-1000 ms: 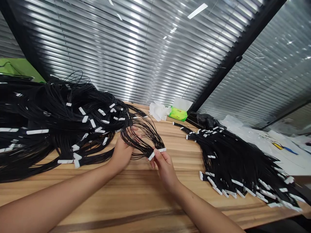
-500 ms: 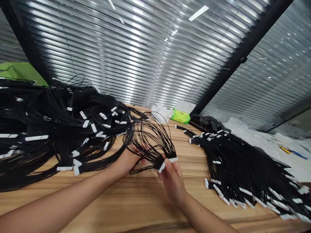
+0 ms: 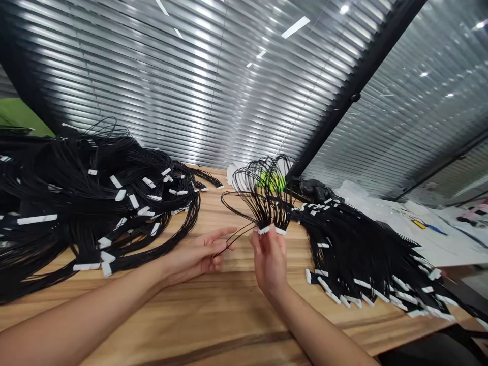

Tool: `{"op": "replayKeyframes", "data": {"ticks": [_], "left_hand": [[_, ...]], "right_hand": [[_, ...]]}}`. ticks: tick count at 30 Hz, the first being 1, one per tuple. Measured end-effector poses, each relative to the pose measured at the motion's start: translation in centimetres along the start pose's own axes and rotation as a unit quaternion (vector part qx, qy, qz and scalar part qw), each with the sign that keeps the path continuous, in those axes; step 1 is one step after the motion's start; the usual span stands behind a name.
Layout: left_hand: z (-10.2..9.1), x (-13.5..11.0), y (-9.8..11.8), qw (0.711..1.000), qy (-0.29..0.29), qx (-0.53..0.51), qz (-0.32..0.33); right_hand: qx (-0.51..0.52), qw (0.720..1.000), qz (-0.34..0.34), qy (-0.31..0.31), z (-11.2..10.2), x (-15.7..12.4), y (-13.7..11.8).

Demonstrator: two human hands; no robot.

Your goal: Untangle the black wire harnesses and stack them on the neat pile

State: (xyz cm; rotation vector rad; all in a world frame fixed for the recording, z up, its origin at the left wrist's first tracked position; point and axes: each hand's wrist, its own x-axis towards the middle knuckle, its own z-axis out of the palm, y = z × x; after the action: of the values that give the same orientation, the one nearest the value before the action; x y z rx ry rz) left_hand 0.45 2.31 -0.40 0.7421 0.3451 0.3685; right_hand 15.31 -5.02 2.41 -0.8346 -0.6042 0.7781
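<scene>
Pinching wire bundle [image 3: 263, 195], right hand [image 3: 269, 256].

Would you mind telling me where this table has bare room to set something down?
Bare wood runs down the middle of the table, between the left wire heap and the right wire pile, behind the left hand and right hand. The near edge is also bare. Both sides are crowded.

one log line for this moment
right hand: pinches wire harness by white connectors, loops up | left hand: open, touching one loop | table: left pile, right pile
</scene>
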Motion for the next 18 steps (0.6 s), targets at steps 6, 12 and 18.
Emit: {"op": "replayKeyframes", "data": {"ticks": [6,12,18], "left_hand": [[-0.7,1.1,-0.3,0.99,0.097,0.026,0.099],[-0.1,1.5,-0.2,0.966,0.15,0.131,0.167],[0.6,1.3,-0.3,0.93,0.151,0.247,0.228]], "right_hand": [[-0.064,0.997,0.012,-0.03,-0.6,0.1,1.4],[-0.096,0.991,0.038,-0.084,-0.9,-1.0,2.6],[-0.11,0.984,0.08,-0.115,-0.7,-1.8,3.3]]}}
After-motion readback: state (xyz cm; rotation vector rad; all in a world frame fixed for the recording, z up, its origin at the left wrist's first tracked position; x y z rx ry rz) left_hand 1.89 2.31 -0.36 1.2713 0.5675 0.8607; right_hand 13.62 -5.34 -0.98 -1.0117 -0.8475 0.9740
